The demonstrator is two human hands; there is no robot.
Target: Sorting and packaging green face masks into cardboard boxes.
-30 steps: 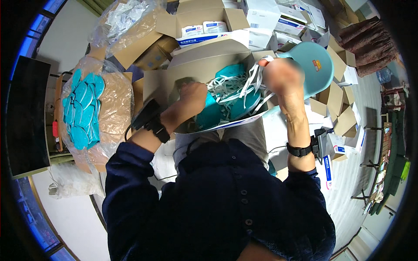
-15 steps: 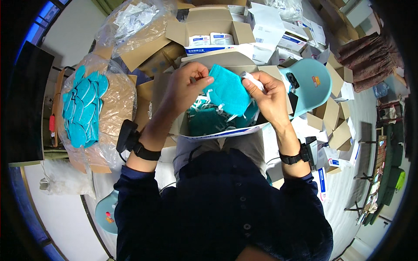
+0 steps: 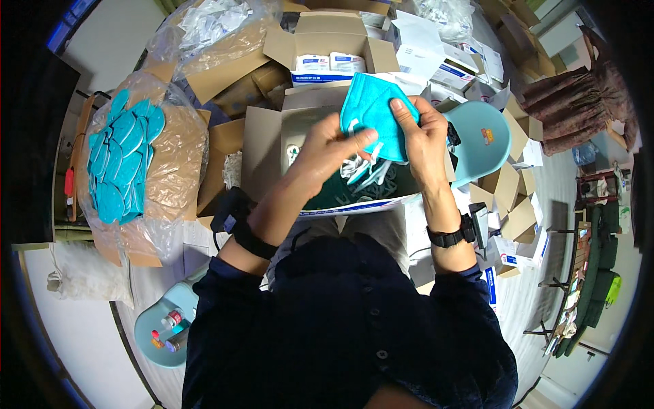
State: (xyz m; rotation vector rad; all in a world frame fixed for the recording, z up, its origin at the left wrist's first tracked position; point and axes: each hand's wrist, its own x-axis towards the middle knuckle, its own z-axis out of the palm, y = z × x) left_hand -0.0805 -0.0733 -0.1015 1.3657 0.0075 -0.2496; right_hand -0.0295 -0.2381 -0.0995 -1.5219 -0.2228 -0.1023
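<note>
I've raised the teal angular fabric mask (image 3: 376,112) to upper centre, seemingly freer to handle, right hand (image 3: 424,134) pinching it; left hand (image 3: 332,151), grip unclear

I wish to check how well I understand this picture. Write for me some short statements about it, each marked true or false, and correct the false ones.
1. The right hand holds a teal mask. True.
2. The left hand is far from the mask. False: the left hand is at its lower part.
3. White straps show below the mask. True.
4. The mask pile lies on the person's right. False: the mask pile is on the left.
5. The mask is held above an open box. True.
6. The stool on the right is red. False: this stool is light blue.
</note>
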